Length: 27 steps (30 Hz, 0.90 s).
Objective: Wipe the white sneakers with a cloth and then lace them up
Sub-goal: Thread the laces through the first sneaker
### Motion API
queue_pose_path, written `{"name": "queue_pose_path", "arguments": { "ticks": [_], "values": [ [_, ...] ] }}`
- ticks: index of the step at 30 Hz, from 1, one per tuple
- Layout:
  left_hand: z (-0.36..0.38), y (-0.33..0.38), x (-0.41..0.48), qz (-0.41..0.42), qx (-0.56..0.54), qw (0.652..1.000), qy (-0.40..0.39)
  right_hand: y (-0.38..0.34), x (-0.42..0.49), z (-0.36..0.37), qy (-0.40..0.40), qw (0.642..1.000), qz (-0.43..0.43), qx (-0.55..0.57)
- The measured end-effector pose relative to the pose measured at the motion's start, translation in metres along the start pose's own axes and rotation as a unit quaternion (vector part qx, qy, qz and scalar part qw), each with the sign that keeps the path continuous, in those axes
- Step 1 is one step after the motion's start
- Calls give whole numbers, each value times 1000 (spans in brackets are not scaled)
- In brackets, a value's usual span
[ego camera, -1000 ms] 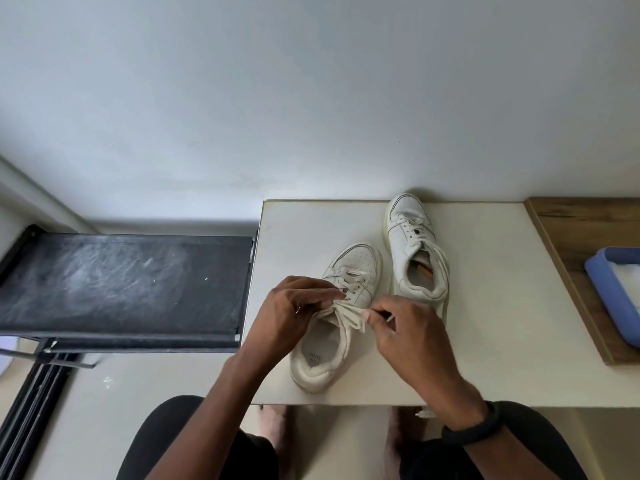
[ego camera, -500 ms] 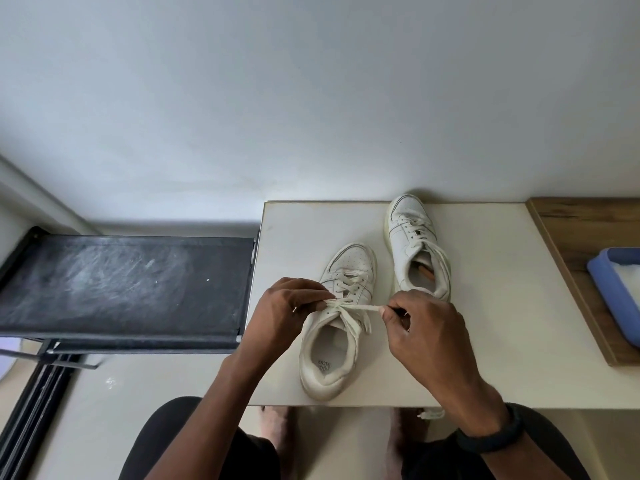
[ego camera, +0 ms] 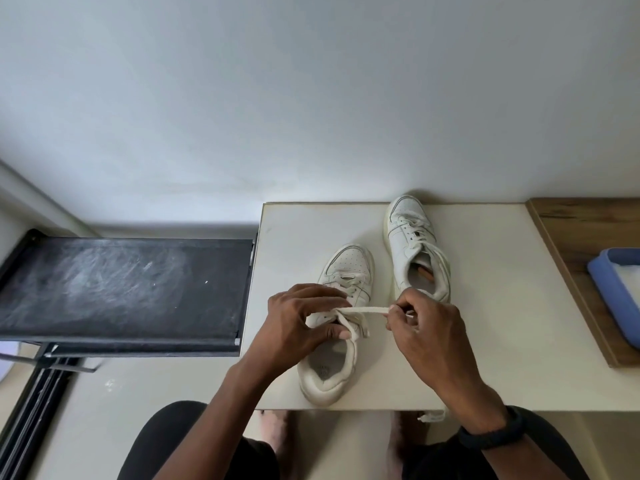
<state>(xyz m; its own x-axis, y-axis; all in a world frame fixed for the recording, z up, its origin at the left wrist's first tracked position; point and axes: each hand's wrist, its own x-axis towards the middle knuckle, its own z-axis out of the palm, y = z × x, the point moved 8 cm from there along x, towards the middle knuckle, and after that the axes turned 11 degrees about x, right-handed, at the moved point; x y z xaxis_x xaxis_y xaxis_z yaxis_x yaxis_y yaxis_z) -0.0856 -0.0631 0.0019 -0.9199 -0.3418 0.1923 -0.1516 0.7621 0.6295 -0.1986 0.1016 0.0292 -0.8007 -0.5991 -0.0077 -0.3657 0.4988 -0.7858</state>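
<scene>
Pinched between the thumb and fingertips of my right hand (ego camera: 426,330), a flat white lace (ego camera: 363,310) was drawn taut and level across the throat of the near sneaker (ego camera: 325,386), which lay on the table (ego camera: 491,348) with its heel toward me. My left hand (ego camera: 298,323) curled over the shoe's left side, thumb beneath and fingers above, gripping the lace where it left the eyelets. The far sneaker (ego camera: 410,237) stood just beyond to the right, apart from the first. For a sound result, I judged, the two pulls had to be equal, the lace flat rather than twisted, and the left hand had to pin the crossing firmly so that tension did not slip while the knot was formed.
</scene>
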Motion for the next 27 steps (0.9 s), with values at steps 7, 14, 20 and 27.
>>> {"name": "queue_pose_path", "arguments": {
  "ticks": [7, 14, 20, 27],
  "values": [
    [2, -15, -6, -96, -65, 992, -42, 16, -2, 11, -70, 991, 25, -109],
    [-15, -32, -6, -145, -121, 982, -20, -3, -3, 12, -12, 997, -52, -49],
    [-4, -16, -3, -98, -124, 987, -23, -29, -16, 49, -56, 989, -103, -94],
    [-6, -26, -5, -133, -57, 989, -20, -3, 7, 45, -58, 988, -105, 95]
  ]
}}
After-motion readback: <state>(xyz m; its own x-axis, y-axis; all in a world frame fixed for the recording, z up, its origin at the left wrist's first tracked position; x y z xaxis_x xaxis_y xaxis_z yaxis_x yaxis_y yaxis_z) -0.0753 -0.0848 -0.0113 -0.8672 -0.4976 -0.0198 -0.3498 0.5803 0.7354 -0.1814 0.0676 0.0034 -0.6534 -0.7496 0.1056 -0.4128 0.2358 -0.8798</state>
